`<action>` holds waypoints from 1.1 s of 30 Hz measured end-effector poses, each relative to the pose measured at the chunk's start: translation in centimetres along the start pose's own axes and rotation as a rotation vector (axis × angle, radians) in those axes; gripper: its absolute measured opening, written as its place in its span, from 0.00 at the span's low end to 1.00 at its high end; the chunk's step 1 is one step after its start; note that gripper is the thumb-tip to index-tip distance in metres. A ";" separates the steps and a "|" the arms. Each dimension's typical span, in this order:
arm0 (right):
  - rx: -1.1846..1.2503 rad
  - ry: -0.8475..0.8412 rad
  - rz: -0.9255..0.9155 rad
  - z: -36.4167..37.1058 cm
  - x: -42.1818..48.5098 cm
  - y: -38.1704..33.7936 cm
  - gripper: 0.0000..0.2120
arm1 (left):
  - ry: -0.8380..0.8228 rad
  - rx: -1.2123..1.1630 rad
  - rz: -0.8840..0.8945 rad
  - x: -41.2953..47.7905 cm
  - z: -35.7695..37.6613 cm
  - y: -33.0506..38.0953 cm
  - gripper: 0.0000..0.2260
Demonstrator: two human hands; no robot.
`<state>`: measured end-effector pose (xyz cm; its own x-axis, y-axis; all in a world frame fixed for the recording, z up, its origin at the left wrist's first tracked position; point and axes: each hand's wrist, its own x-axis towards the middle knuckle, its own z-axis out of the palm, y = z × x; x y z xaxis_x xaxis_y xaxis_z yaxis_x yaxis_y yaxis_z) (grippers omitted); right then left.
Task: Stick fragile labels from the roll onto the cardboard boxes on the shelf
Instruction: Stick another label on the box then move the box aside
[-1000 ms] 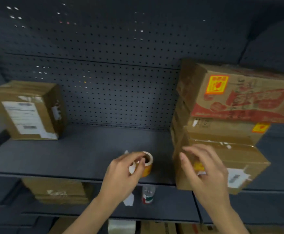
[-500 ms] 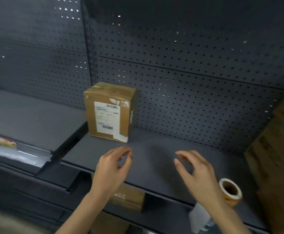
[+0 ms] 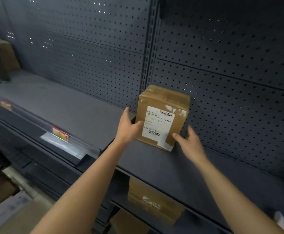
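Note:
A small brown cardboard box [image 3: 164, 98] with a white shipping label stands upright on the dark grey shelf [image 3: 163, 166], against the pegboard back. My left hand [image 3: 127, 127] holds its left front edge, thumb on the front face and fingers along the left side. My right hand [image 3: 190, 142] holds the lower right corner, thumb at the front and fingers round the right side. The label roll is out of view; only a blurred white scrap [image 3: 283, 222] shows at the bottom right.
A second cardboard box [image 3: 154, 203] sits on the shelf below. Another brown box [image 3: 6, 54] stands far left. A red and yellow price tag [image 3: 60, 134] hangs on the left shelf's front rail. A slotted upright [image 3: 148, 53] divides the pegboard.
My view swung left, away from the stacked boxes and the roll. Both hands left the roll and the stack, reached forward and took hold of the small box.

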<state>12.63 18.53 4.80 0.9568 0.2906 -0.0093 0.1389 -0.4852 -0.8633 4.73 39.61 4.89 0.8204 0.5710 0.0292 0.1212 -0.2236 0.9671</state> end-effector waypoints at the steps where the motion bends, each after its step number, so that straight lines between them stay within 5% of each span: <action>1: 0.036 -0.015 -0.008 0.3 0.4 -0.2 0.31 | -0.033 -0.025 -0.028 0.5 0.0 0.1 0.42; 5: 0.124 -0.041 -0.048 1.0 0.7 -0.9 0.20 | -0.141 -0.036 -0.033 1.5 0.6 -0.2 0.30; 15: 0.129 0.155 -0.092 -3.9 -2.2 2.0 0.11 | -0.128 -0.020 0.187 -2.9 4.8 -0.6 0.26; 33: 0.100 0.429 -0.042 -15.4 -9.7 10.6 0.10 | -0.275 -0.015 0.288 -10.9 16.7 1.7 0.24</action>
<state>8.74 -2.08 3.53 0.9731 -0.0703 0.2193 0.1752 -0.3921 -0.9031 5.33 19.87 1.97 0.9388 0.2535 0.2331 -0.1423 -0.3308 0.9329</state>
